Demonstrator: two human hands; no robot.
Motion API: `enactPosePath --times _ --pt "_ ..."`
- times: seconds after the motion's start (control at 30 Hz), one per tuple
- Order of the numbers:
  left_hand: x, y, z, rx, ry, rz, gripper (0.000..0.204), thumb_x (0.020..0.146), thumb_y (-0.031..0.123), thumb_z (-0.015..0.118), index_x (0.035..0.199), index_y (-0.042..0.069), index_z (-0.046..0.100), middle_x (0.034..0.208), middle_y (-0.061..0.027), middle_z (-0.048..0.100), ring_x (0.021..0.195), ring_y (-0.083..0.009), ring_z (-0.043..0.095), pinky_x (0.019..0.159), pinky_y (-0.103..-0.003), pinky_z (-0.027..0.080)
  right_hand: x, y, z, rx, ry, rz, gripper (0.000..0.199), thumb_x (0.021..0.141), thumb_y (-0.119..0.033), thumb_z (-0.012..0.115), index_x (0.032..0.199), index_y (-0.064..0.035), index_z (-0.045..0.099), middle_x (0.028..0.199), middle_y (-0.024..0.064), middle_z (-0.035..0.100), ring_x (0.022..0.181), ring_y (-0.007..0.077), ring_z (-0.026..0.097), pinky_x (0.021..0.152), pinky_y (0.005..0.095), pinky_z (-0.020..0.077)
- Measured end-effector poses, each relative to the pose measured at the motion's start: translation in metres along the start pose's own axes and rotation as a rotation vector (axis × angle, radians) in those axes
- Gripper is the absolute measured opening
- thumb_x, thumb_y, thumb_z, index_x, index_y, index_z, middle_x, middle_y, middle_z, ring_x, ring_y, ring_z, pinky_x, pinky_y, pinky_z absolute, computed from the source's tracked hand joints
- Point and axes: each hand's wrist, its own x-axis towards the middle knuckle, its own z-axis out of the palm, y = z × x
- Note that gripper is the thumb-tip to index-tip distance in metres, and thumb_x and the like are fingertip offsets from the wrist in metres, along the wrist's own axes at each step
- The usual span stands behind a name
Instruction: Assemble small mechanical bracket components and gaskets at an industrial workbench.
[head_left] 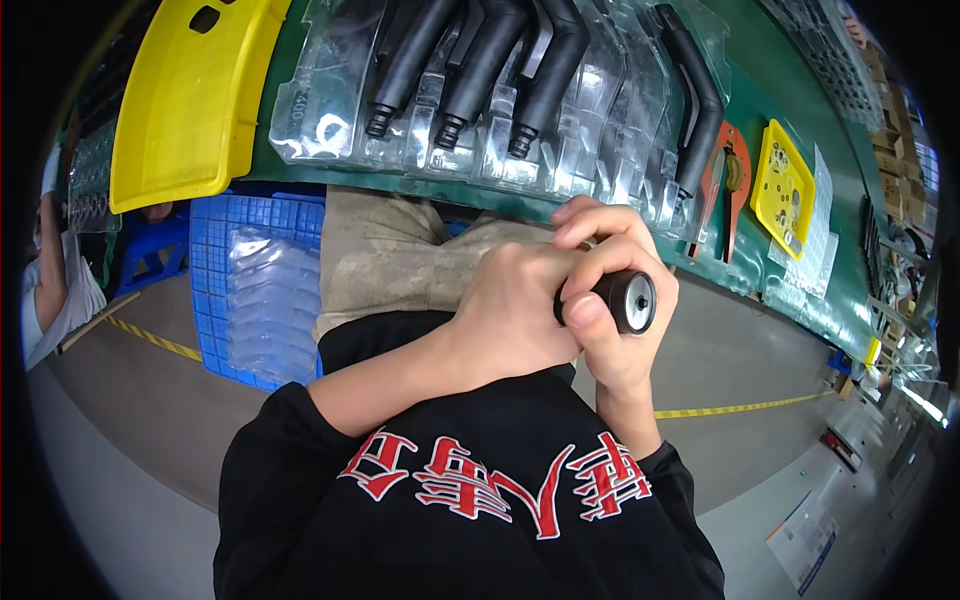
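Both my hands are together in front of my torso, just off the near table edge. My right hand (pixel 628 262) is wrapped round a short black cylinder (pixel 606 290), its thumb pressed on the side. A silvery disc with a dark centre forms the end facing up and right. My left hand (pixel 518 308) is closed against the cylinder's other end; its fingers and that end are hidden. Beyond the hands, a clear plastic tray (pixel 318 112) holds several bent black tubes (pixel 470 75) with ribbed ends. A separate black tube (pixel 700 120) lies at the tray's right side.
Orange-handled pliers (pixel 735 190) lie right of the tray, beside a yellow tray (pixel 770 215) of small parts. A large yellow bin (pixel 185 110) sits at the left. Below it, a blue crate (pixel 212 290) holds clear plastic trays. Another person's arm (pixel 50 260) shows far left.
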Motion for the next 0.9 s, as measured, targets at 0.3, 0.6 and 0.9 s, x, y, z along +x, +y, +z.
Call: enactPosePath --times 0.3,0.6,0.9 --pt "0.013 0.003 -0.019 -0.266 -0.081 0.099 0.025 0.066 0.011 0.076 0.086 0.006 0.063 0.073 -0.0068 0.066 0.057 -0.0245 0.059 0.058 -0.035 0.047 0.032 -0.046 -0.004 0.147 -0.675 -0.199 0.019 0.069 -0.008 0.074 0.064 -0.0153 0.056 0.073 -0.0006 0.062 0.083 0.0257 0.062 0.089 0.0418 0.0382" --pt "0.004 0.037 -0.006 -0.237 -0.119 0.093 0.023 0.066 0.009 0.075 0.086 0.007 0.064 0.076 -0.0067 0.067 0.059 -0.0241 0.059 0.058 -0.034 0.046 0.045 -0.059 0.031 0.585 -1.506 -0.144 0.019 0.079 -0.014 0.07 0.066 -0.0153 0.056 0.084 -0.0012 0.061 0.088 0.028 0.061 0.09 0.0441 0.0334" --pt "0.006 0.015 -0.044 -0.293 -0.236 0.073 0.022 0.066 0.007 0.075 0.086 0.008 0.065 0.08 -0.0067 0.067 0.06 -0.0236 0.059 0.057 -0.033 0.045 0.025 -0.035 0.011 0.077 -0.527 -0.054 0.018 0.075 -0.012 0.073 0.068 -0.0117 0.056 0.095 0.004 0.063 0.102 0.0292 0.057 0.096 0.0457 0.0396"
